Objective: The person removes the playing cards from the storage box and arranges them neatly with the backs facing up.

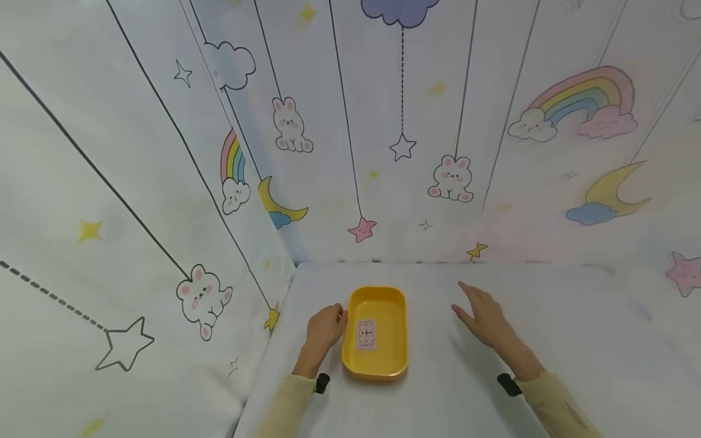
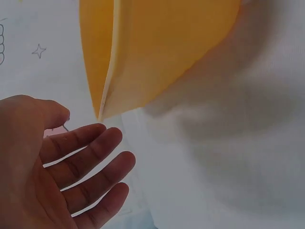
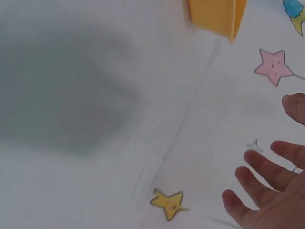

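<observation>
A yellow oblong tray (image 1: pixel 404 328) lies on the white table, with a small patterned card (image 1: pixel 366 334) flat inside it. My left hand (image 1: pixel 327 326) hovers just beside the tray's left rim, fingers relaxed and holding nothing. In the left wrist view the left hand (image 2: pixel 71 176) is spread, a short gap away from the tray's wall (image 2: pixel 157 47). To the right of the tray, my right hand (image 1: pixel 482 316) is held flat above the cloth, fingers straight and empty. The right wrist view shows the right hand (image 3: pixel 271 191) and a corner of the tray (image 3: pixel 217 16) at the top.
Fabric walls printed with bunnies, stars, clouds and rainbows close the table in at the left (image 1: pixel 208 298) and back (image 1: pixel 402 146). White cloth (image 1: pixel 575 340) stretches bare to the right of the hands.
</observation>
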The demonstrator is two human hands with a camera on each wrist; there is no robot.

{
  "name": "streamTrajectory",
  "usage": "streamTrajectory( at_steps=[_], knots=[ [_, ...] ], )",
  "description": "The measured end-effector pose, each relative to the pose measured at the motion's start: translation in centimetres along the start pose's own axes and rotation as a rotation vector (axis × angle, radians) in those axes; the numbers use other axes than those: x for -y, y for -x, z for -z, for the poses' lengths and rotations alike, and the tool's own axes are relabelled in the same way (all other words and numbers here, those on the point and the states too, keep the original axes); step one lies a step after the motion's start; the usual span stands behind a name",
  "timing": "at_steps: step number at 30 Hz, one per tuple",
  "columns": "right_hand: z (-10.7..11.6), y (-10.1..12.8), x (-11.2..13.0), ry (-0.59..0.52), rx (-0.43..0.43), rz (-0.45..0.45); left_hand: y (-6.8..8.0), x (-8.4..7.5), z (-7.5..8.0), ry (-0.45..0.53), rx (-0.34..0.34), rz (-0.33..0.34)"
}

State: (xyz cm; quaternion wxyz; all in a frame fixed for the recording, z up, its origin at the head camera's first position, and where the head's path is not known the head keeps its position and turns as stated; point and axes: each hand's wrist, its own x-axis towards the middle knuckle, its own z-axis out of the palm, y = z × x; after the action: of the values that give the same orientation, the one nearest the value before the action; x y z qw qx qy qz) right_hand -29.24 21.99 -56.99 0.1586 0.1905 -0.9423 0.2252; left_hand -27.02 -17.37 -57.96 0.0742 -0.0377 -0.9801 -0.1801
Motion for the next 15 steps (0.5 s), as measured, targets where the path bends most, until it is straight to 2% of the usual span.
streamTrajectory(
  at_steps=[6,11,15],
  knots=[
    [-1.8,-4.5,5.7,-0.068,0.196,-0.010,-0.7,-1.3,-1.0,0.038,0.039,0.040],
    [-4.9,-8.2,11.2,-0.052,0.384,0.080,-0.9,-1.0,-1.6,0.051,0.036,0.092],
    [-8.0,-9.8,14.5,-0.002,0.595,0.149,-0.5,-0.3,-2.1,0.067,0.078,0.136]
  ],
)
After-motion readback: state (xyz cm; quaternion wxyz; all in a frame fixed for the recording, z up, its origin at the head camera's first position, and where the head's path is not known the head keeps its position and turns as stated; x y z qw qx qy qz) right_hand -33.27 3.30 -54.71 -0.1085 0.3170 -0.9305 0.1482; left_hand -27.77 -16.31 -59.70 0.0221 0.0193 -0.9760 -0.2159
